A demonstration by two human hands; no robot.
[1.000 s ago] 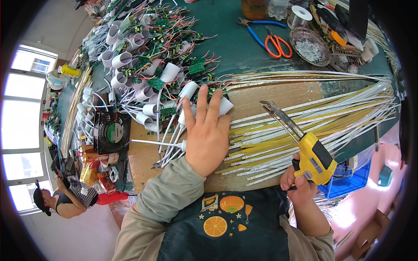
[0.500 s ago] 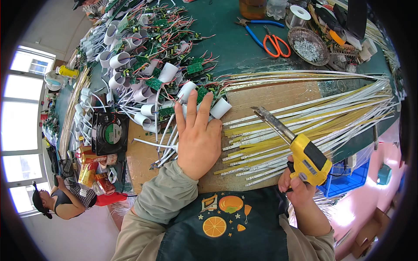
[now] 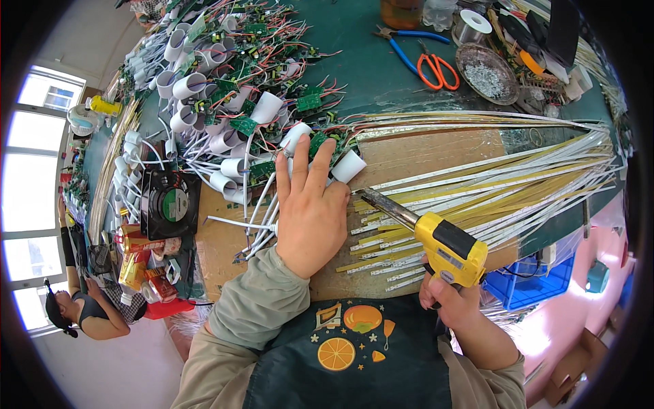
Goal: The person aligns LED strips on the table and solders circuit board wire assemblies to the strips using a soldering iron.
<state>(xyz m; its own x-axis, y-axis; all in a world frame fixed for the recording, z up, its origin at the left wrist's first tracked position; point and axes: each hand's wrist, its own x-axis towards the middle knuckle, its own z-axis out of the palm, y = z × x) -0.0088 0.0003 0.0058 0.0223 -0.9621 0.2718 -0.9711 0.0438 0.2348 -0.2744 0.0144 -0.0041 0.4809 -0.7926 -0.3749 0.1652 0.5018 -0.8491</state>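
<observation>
My left hand [image 3: 310, 218] lies back up with its fingers spread over the near end of a pile of green circuit boards and white tubes. Its fingertips rest against a white tube [image 3: 296, 138]; another white tube [image 3: 349, 167] is just beyond the thumb side. In my right hand [image 3: 449, 300] is a yellow-and-black heat gun [image 3: 449, 249], gripped by its handle. The gun's long, scorched metal nozzle [image 3: 388, 208] points left and away, close to my left hand. Below the nozzle, the ends of white and yellow LED strips [image 3: 477, 198] fan out over a brown board [image 3: 422, 153].
Far on the green table [image 3: 354, 68] lie blue-handled pliers [image 3: 409, 48], orange-handled scissors [image 3: 438, 71], a solder spool [image 3: 473, 26] and a dish of small metal bits [image 3: 487, 75]. A black fan [image 3: 170, 204] stands at left. Another person [image 3: 95, 307] is at far left.
My right hand has brought the heat gun left, so its nozzle is now nearer my left hand. My left hand stays nearly in place.
</observation>
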